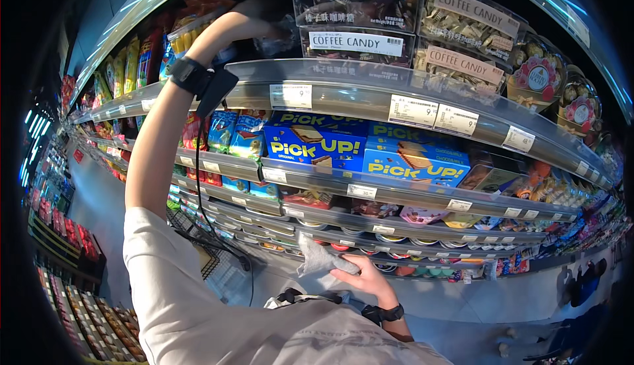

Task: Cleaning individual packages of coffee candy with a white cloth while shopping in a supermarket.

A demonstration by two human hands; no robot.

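Note:
My left arm reaches up to the top shelf, where my left hand (pixel 252 10) is blurred and partly in shadow. Right by it is a clear plastic package (pixel 278 37), but whether my fingers touch it I cannot tell. Stacked coffee candy boxes (pixel 354 42) stand to the right of that hand, and bagged snacks (pixel 185 40) lie to its left. Low in front of my body, my right hand (pixel 365 277) grips a bunched grey cloth (pixel 317 258), whose loose end sticks out to the left.
A clear shelf lip (pixel 346 70) with price tags runs below my raised hand. Lower shelves hold Pick Up! biscuit boxes (pixel 317 142) and other sweets. A wire basket cart (pixel 210 261) stands under my left arm, with a black cable (pixel 199 181) hanging nearby. Another person (pixel 587 281) is at right.

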